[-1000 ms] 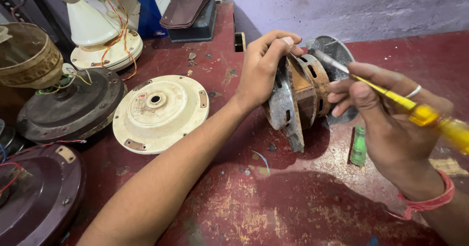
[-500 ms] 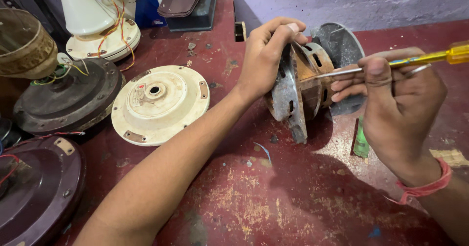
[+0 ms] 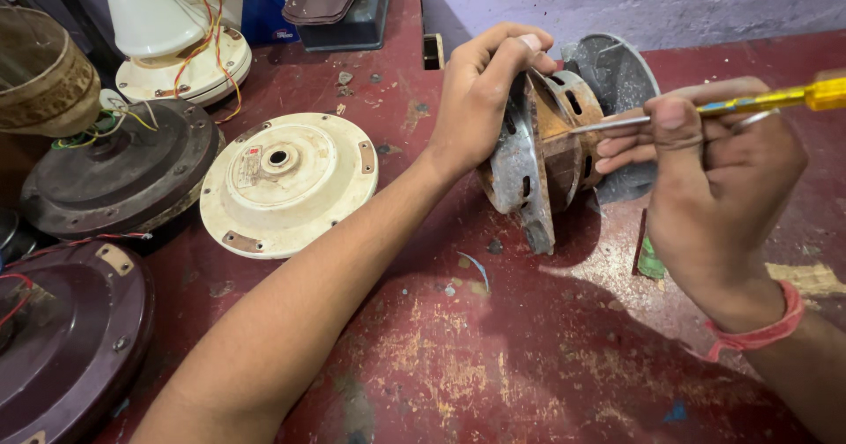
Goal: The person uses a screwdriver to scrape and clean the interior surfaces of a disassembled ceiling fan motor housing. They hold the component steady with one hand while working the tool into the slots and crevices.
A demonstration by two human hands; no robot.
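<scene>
Left hand (image 3: 480,100) grips rusty fan motor (image 3: 542,158) standing on edge near counter's (image 3: 493,356) far edge. Right hand (image 3: 714,180) holds yellow screwdriver (image 3: 758,102), tip touching motor's hub. Cream fan cover (image 3: 286,184) lies flat, left of motor.

on my left i see a cream round cover (image 3: 286,184), a dark motor housing (image 3: 119,175) beside it, a maroon housing (image 3: 62,347) nearer, and a white wired unit (image 3: 181,43) farther back.
</scene>
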